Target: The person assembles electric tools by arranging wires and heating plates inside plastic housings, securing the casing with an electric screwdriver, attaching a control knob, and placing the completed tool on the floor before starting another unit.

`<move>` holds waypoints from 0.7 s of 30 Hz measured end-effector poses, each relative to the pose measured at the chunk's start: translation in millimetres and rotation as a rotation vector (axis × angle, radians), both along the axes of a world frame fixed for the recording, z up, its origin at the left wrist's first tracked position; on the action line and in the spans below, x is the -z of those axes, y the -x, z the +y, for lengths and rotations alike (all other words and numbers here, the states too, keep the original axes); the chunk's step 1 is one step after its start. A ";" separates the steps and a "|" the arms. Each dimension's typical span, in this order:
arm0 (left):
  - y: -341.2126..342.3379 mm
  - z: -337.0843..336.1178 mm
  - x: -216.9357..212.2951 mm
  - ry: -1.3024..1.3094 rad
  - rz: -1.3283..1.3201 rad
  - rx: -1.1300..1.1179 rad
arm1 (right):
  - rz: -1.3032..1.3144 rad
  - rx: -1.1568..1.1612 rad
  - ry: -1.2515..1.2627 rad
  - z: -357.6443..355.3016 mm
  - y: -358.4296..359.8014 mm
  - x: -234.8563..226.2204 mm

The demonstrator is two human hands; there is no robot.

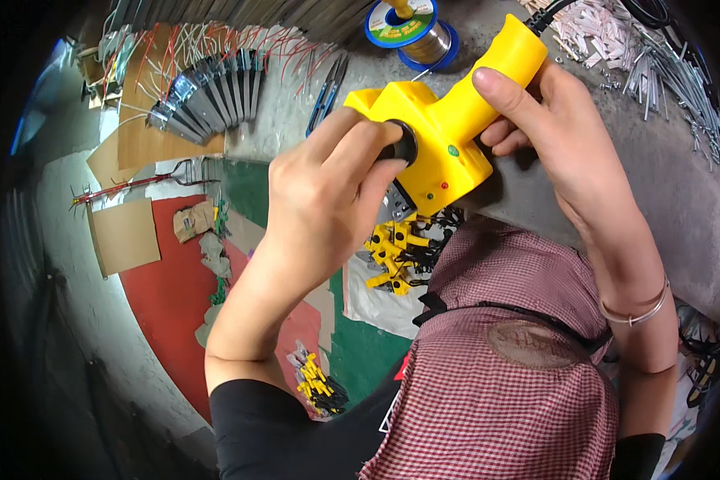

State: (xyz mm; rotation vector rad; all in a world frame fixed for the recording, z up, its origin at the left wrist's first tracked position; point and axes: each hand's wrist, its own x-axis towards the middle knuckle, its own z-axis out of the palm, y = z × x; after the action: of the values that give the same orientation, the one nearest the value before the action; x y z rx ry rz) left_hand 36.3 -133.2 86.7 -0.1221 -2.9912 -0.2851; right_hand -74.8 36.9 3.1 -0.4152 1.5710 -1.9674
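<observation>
Over the bench edge I hold a yellow handheld electric tool (464, 120) with a black cord, small red and green lights and a metal plate on its lower end. My right hand (568, 132) is closed round the handle, thumb on top. The fingers of my left hand (320, 176) pinch a round black knob (406, 144) on the tool's body; the fingertips partly cover it. Just behind the tool stands a blue-rimmed spool of solder wire (428, 48).
Blue-handled slim tool (328, 94) lies on the grey bench (648, 184). Grey metal parts with red and white wires (208, 96) fan out at left; white strips (592, 36) and metal rods (656, 80) lie at far right. Yellow tools (396, 252) are piled below the bench.
</observation>
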 end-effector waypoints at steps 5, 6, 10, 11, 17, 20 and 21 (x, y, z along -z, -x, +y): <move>11.2 -3.0 -4.2 -0.011 -0.126 -0.087 | 0.021 -0.007 0.016 0.6 4.6 1.6; 19.1 -4.6 -5.4 -0.034 -0.243 -0.167 | 0.042 -0.010 0.018 3.8 6.3 1.1; 17.4 -9.7 -1.5 -0.593 -0.525 -0.557 | 0.016 0.000 0.008 -2.5 1.4 6.3; 16.3 -10.0 1.3 -0.614 -0.513 -0.591 | -0.005 -0.010 0.019 -3.0 1.3 6.6; 15.5 -11.3 -1.2 -0.294 -0.305 -0.279 | -0.054 -0.055 0.021 -0.1 3.4 5.5; 15.7 -10.8 -1.5 -0.053 -0.139 -0.095 | -0.065 -0.055 0.007 -0.5 7.8 2.8; 16.6 -10.8 -0.8 -0.040 -0.138 -0.085 | -0.067 -0.050 0.010 -1.5 9.3 5.5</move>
State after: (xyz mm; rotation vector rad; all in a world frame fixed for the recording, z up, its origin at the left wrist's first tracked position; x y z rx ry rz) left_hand 19.7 -144.1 87.5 0.0302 -3.1145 -0.3576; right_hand -84.1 35.4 -2.5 -0.3843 1.4961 -1.9321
